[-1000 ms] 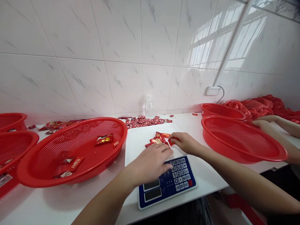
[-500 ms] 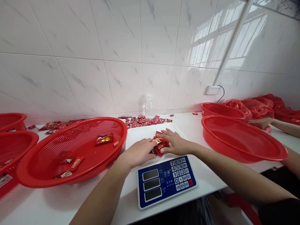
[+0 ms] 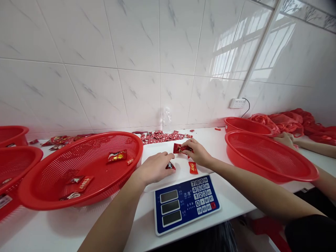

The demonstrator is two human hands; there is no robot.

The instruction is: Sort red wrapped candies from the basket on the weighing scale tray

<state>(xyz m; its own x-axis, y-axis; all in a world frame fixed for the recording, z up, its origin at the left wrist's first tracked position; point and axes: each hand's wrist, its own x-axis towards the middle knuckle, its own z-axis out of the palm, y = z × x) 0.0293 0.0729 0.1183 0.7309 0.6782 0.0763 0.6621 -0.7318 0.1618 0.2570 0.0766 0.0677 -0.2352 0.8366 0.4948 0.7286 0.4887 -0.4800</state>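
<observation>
A digital scale (image 3: pixel 187 204) with a blue keypad panel sits before me, its white weighing tray (image 3: pixel 168 177) under both hands. My left hand (image 3: pixel 154 168) is closed over the tray's left side around a small red-and-black wrapped packet (image 3: pixel 170 166), mostly hidden by the fingers. My right hand (image 3: pixel 198 152) grips dark red wrapped packets (image 3: pixel 179 148) over the tray's right side; how many is unclear. Just below that hand, an orange-red packet (image 3: pixel 193 168) lies loose on the tray.
A large red basket (image 3: pixel 136 147) at left holds several packets. More red baskets (image 3: pixel 36 151) stand far left; red basins (image 3: pixel 271 157) are at right. Small packets (image 3: pixel 162 137) and a clear bottle (image 3: pixel 167 120) lie along the wall. Another person's hands (image 3: pixel 286 140) are near red mesh bags (image 3: pixel 286 122).
My hands have moved apart; the right one has lifted away, up and to the right, with packets. The pile between them has parted, showing an orange-red packet on the tray.
</observation>
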